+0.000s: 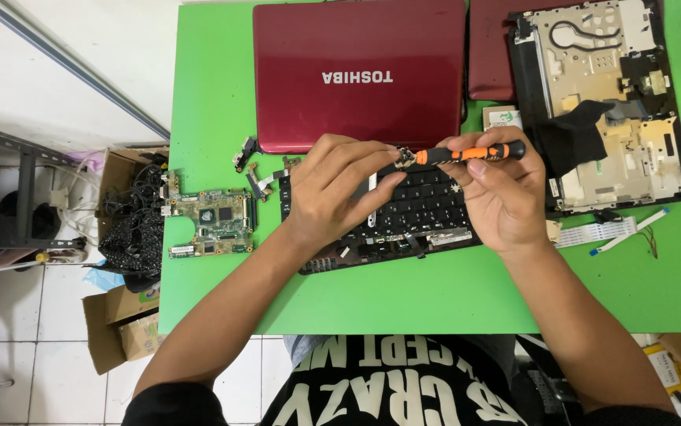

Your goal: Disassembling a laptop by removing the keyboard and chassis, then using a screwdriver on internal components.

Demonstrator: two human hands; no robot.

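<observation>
The right hand (504,197) grips a screwdriver (470,153) with an orange and black handle, held almost level above the black keyboard (423,209); its tip meets a small metal part (403,157) pinched between the fingertips of the left hand (332,189), both hands closed on what they hold and raised off the green table (435,300).

The part is small and held in the air — if the tip slips from its seat, I judge it could skid into the left fingers, or the part could spring loose and drop among the keys; whether a screw is in it I cannot tell, it is too small to see.

A loose screw could roll off the near edge of the table onto the tiled floor; nothing there looks set to catch it.

To the left lies a bare circuit board (210,223), with small brackets (250,162) just beyond it; to the right, the opened laptop base (600,95) with a black cloth (573,138) on it and a flat white ribbon cable (612,230) near it — an elbow swinging wide could brush either; the closed red laptop (360,71) sits at the far side, apart from the hands.
</observation>
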